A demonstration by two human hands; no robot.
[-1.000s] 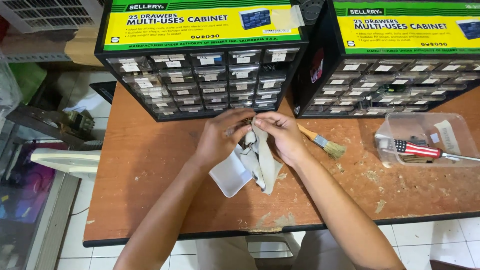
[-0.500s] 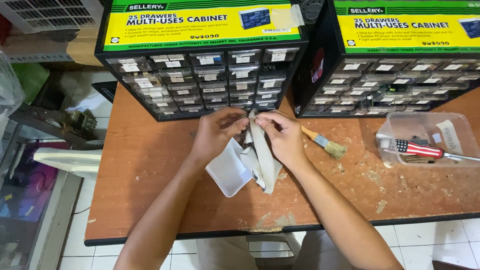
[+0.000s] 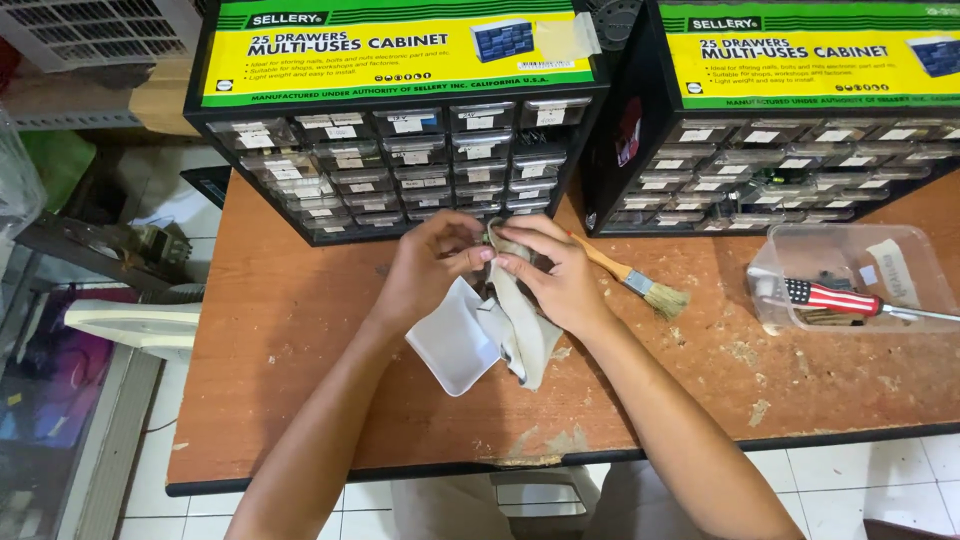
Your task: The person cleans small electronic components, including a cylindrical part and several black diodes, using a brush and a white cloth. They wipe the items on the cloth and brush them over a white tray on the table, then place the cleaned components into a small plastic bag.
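The beige cloth (image 3: 525,330) hangs between both hands above the brown tabletop (image 3: 300,330), just in front of the left drawer cabinet (image 3: 400,160). The left hand (image 3: 430,265) and right hand (image 3: 550,275) both pinch its top edge. A small white tray (image 3: 450,340) lies beside it; a paintbrush (image 3: 640,285) rests to the right.

Your left hand (image 3: 428,268) and right hand (image 3: 556,272) meet at the fingertips in front of you, fingers curled and pinched inward, both forearms bare and angled up from below toward each other.
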